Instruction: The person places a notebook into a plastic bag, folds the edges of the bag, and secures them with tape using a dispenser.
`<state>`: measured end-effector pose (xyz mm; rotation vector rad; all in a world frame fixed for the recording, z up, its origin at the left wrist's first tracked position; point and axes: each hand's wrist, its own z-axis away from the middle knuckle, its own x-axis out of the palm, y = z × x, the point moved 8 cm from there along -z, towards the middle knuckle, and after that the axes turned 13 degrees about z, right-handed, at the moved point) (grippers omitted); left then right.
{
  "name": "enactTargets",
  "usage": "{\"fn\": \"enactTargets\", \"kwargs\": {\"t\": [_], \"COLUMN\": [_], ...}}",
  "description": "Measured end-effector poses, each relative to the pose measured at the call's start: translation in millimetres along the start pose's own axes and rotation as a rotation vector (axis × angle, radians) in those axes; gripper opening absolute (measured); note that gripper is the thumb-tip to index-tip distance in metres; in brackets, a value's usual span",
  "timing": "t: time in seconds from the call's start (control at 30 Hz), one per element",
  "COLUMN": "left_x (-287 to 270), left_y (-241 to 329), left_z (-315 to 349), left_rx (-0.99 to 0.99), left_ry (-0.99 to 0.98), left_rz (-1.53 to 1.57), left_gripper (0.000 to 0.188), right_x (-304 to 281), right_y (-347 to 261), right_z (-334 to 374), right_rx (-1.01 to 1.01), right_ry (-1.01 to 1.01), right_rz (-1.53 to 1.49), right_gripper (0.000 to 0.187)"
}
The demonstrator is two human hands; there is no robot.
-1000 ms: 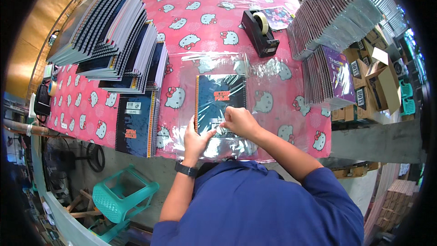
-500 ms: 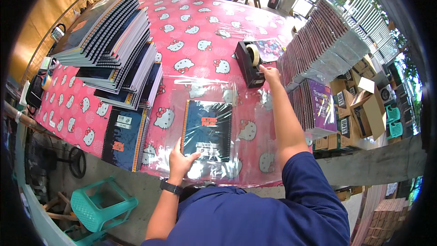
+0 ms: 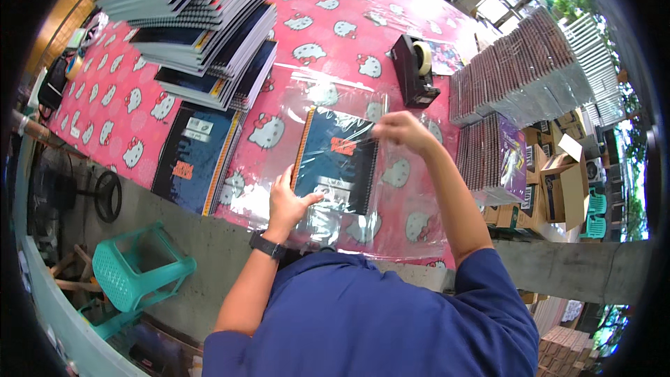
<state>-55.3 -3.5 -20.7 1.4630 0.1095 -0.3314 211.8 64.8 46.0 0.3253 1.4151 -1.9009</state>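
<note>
A dark blue spiral notebook (image 3: pixel 333 157) with orange lettering lies slightly tilted on a clear plastic sheet (image 3: pixel 289 108) on the table. My left hand (image 3: pixel 287 206) grips its lower left edge, thumb across the cover and fingers along the side. Over the notebook's upper right corner is my right hand (image 3: pixel 405 131), fingers pinched together; whatever they hold is too small to make out. Beyond it stands a black tape dispenser (image 3: pixel 413 73) with a roll of pale tape (image 3: pixel 421 58).
Stacked spiral notebooks (image 3: pixel 209 35) rise at the left, with another blue notebook (image 3: pixel 195 157) in front. Wrapped purple-covered books (image 3: pixel 492 157) are piled at the right, beside cardboard boxes (image 3: pixel 562 185). A green stool (image 3: pixel 143 265) stands on the floor at lower left.
My right hand has moved left and nearer from the tape dispenser to the notebook's upper right corner. My left hand keeps its hold on the notebook. The whole view has shifted and turned.
</note>
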Motion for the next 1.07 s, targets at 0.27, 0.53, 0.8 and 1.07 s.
{"fn": "enactTargets", "kwargs": {"t": [0.27,0.53,0.8,1.07], "left_x": [5,26,63,224], "left_y": [6,-22,218,349], "left_z": [-4,-24,32,60], "left_rx": [0.071,-0.425,0.744,1.759], "left_ry": [-0.042,-0.342,-0.741,-0.616], "left_rz": [-0.045,0.651,0.069,-0.045], "left_gripper": [0.088,0.080,0.050,0.056], "right_x": [86,64,21,-107], "right_y": [-73,39,12,39], "right_z": [11,67,223,380], "right_rx": [-0.007,0.287,-0.598,-0.384], "right_ry": [-0.152,0.328,0.253,1.156], "right_rz": [1.187,0.015,-1.478,-0.981], "right_gripper": [0.055,0.069,0.071,0.076]}}
